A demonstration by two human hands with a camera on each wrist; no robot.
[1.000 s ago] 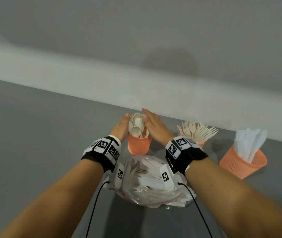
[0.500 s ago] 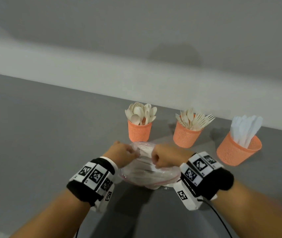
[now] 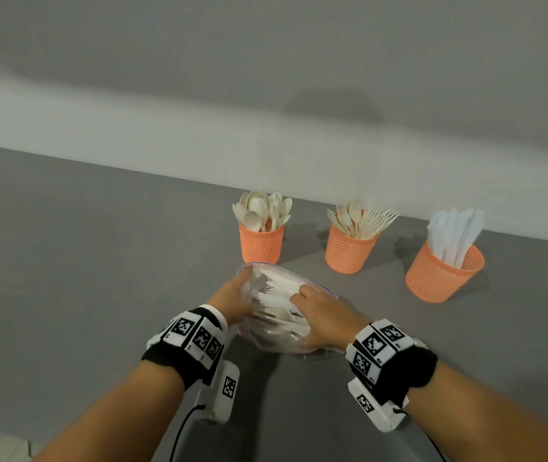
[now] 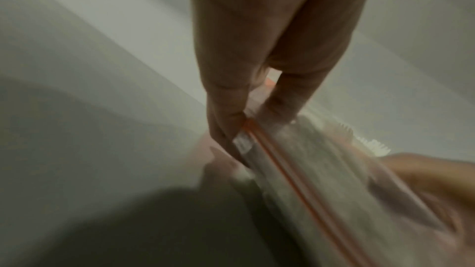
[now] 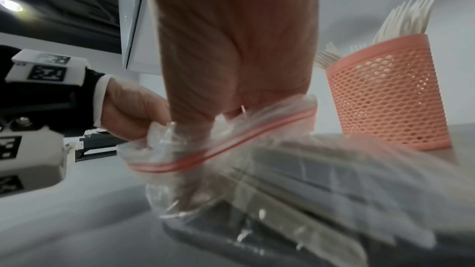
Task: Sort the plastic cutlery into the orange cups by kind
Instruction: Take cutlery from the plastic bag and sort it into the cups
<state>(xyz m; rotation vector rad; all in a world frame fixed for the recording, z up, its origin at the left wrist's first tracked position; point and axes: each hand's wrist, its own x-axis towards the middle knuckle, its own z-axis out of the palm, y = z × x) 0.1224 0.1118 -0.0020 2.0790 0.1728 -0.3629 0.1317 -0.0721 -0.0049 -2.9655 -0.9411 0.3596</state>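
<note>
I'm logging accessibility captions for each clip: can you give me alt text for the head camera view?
Both hands, left hand and right hand, grip a clear zip bag of white cutlery on a grey table. Behind it stand three orange mesh cups: spoons, forks, knives.

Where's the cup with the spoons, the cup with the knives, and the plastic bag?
Spoon cup (image 3: pixel 260 244): head view, on its orange mesh wall.
Knife cup (image 3: pixel 432 278): head view, on its orange mesh wall.
Plastic bag (image 5: pixel 221 145): right wrist view, on its red zip strip.
</note>
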